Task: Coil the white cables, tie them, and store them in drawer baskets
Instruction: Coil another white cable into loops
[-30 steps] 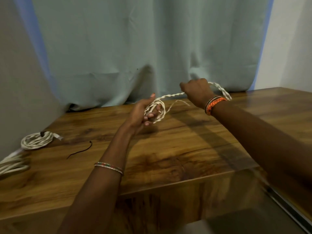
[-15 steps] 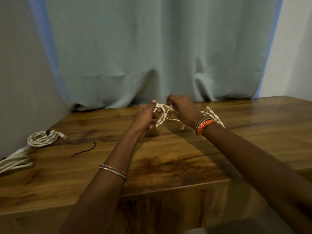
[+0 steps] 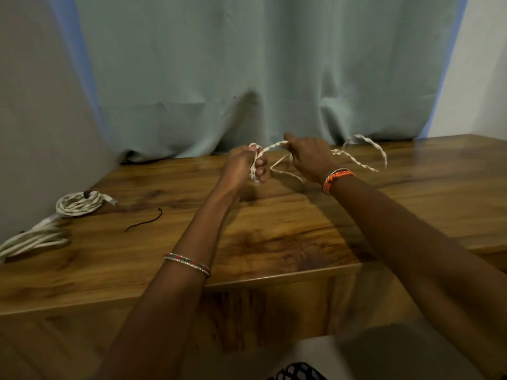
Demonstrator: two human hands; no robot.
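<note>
Coiling stage, approx. midway. Left hand (image 3: 245,164) is closed on a small started coil of the white twisted cable (image 3: 275,146); right hand (image 3: 311,156) grips the strand w/ its tail looping free above the tabletop (image 3: 288,237). Two coiled cables lie at far left — tied bundle (image 3: 79,204) and a larger one (image 3: 33,239), ties unclear. A loose dark tie (image 3: 144,222) waits nearby. Left to do: finish coiling, tie, store — no drawer baskets in view.

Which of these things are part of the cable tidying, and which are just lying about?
Part of the job: twisted white cable held between left hand and right hand; coiled cables; black tie.

Just there: curtain, wooden table.
</note>
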